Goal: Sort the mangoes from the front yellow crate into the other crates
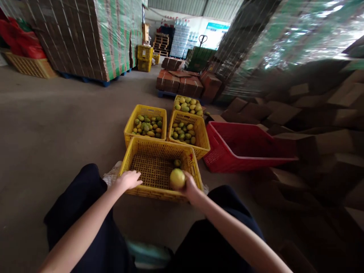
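A yellow-green mango [177, 178] is gripped in my right hand [191, 185], over the near right part of a yellow plastic crate [157, 191]. Behind it, a darker green mango [177, 163] lies on the crate's slotted floor. My left hand [131, 179] is at the crate's near left corner, fingers stretched out and holding nothing. Whether it touches the rim I cannot tell. Just beyond stand a left yellow crate [128, 131] and a right yellow crate [202, 140], each partly filled with green and yellow mangoes.
Another mango-filled crate [187, 105] stands farther back. To the right are a large red basket [224, 161] and a heap of cardboard boxes [284, 117]. Strapped cartons [180, 84] sit on a blue pallet. Tall wrapped stacks [76, 41] rise on both sides.
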`<state>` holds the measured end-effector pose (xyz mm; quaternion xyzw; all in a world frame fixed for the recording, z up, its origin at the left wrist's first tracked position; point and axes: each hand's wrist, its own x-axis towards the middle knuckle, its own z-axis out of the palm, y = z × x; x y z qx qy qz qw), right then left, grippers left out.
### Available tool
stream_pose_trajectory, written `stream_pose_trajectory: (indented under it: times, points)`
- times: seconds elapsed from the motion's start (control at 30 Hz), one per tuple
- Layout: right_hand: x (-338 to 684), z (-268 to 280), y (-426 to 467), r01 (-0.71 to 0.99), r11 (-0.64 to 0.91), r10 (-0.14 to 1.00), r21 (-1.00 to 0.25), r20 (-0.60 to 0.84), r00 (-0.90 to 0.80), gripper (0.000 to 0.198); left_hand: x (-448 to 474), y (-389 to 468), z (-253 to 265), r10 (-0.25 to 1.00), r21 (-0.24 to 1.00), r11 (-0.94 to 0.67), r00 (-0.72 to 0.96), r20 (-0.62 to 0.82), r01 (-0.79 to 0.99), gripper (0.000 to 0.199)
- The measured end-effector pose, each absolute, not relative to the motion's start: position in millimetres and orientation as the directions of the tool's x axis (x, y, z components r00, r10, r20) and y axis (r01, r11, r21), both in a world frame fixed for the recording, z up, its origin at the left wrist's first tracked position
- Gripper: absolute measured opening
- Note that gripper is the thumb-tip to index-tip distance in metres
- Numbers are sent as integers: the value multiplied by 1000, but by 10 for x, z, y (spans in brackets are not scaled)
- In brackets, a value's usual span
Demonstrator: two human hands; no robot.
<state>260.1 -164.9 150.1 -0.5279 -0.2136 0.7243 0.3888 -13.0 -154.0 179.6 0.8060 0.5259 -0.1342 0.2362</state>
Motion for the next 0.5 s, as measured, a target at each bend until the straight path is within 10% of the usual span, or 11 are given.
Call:
stream_pose_trajectory:
  times: [0.13,0.5]
  points:
    - [3026,1988,-765,-588,-142,853,-796,-400,336,23,-136,-1591,1827,768,263,-333,422,-482,905,45]
    - [3132,949,-1289,-277,-669,676,-690,-719,159,14,-219,-1702,1722,773,225,-295,370,-516,929,45]
